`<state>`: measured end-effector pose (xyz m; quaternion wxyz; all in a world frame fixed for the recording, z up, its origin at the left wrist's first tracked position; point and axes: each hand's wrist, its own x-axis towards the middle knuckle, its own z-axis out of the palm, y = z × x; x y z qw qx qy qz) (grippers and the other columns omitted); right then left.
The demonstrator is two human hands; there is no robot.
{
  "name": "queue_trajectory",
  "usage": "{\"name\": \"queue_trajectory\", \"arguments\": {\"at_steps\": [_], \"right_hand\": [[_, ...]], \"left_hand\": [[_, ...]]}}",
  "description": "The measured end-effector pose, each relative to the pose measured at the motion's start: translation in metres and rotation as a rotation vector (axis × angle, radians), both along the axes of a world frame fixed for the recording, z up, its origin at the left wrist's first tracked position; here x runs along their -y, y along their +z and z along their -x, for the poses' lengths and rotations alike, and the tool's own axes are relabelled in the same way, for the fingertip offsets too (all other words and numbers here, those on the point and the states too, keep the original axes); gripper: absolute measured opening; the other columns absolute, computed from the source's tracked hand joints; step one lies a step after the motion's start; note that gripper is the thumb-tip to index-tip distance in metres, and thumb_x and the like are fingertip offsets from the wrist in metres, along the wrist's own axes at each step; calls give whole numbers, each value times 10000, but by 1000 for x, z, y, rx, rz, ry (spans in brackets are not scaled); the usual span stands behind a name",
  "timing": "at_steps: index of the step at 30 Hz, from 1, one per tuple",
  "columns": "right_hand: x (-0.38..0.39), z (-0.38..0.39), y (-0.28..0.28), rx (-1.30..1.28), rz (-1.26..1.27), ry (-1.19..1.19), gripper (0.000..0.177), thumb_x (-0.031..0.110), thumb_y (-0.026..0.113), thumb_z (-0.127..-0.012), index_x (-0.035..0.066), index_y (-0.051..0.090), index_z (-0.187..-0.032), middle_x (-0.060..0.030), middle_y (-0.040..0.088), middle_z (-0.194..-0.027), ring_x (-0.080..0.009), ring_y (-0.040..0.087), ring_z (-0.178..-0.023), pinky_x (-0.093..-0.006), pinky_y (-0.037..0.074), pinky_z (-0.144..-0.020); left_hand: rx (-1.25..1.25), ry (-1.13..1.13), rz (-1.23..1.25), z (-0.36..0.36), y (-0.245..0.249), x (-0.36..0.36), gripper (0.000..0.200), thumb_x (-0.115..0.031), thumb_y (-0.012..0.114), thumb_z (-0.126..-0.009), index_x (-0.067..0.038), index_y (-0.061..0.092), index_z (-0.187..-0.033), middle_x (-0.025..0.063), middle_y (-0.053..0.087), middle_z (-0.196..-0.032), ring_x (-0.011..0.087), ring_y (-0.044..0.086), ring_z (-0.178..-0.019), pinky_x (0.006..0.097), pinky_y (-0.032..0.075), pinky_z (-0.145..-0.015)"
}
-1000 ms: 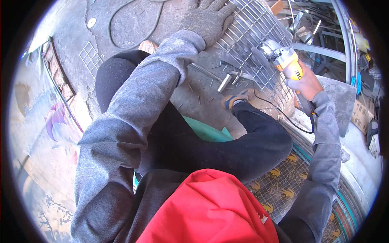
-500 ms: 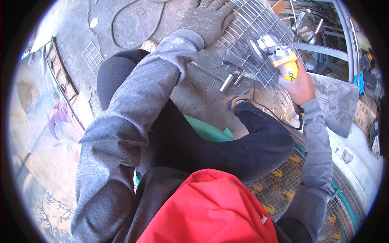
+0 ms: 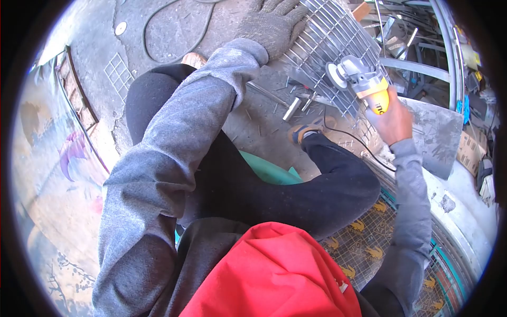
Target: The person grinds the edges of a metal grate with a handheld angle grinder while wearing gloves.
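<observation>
In a grey knitted glove, my left hand [image 3: 270, 26] lies flat with fingers spread at the left edge of a metal wire mesh panel [image 3: 325, 39]. My bare right hand [image 3: 395, 120] is wrapped round the yellow body of an angle grinder [image 3: 363, 79]. The grinder's grey head and pale round disc point to the left and overlap the lower part of the mesh. From the handle area a black cord [image 3: 362, 145] runs down past my foot.
Short steel tubes [image 3: 291, 108] and scattered metal bits lie on the concrete by my sandalled foot [image 3: 305, 132]. A metal sheet [image 3: 435, 134] is at the right, below a rack of scrap metal [image 3: 417, 50]. A looped hose [image 3: 145, 39] and a small mesh piece [image 3: 119, 74] lie at upper left.
My right hand has drawn the grinder a little toward me, and its disc has turned more into view. My left hand stays on the mesh edge.
</observation>
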<state>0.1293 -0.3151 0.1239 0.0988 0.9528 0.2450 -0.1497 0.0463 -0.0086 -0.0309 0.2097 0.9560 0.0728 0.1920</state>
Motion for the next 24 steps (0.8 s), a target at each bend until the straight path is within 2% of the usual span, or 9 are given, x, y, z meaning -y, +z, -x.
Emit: {"name": "queue_trajectory", "arguments": {"at_steps": [4,10,16,24], "right_hand": [[4,29,-18,209,-143,141,708,277,818,-795,112,515,-1414,-229,730,-1108,-454,715,-927,-535,560,-760],[9,37,-28,300,-154,180,743,259,832,-791,124,510,-1446,-182,721,-1186,-436,719,-958,-521,573,-776],[14,40,-35,301,-172,171,745,255,842,-795,120,510,-1448,-172,701,-1219,-425,712,-1015,-514,574,-789],[25,46,-34,288,-190,120,715,251,831,-805,121,517,-1434,-179,697,-1239,-428,711,-1007,-508,576,-786]], "left_hand": [[-1,2,13,0,0,0,518,-400,423,-1104,-113,530,-1523,160,476,-1611,377,399,-1516,574,225,-1262],[-5,-10,27,-1,0,1,522,-402,411,-1109,-112,524,-1527,162,465,-1619,375,386,-1525,573,211,-1270],[-5,-2,23,0,-2,1,520,-401,427,-1103,-110,528,-1522,158,473,-1613,376,390,-1521,578,217,-1266],[11,5,57,-1,-1,3,513,-399,443,-1098,-111,540,-1511,158,489,-1599,380,402,-1513,578,227,-1260]]}}
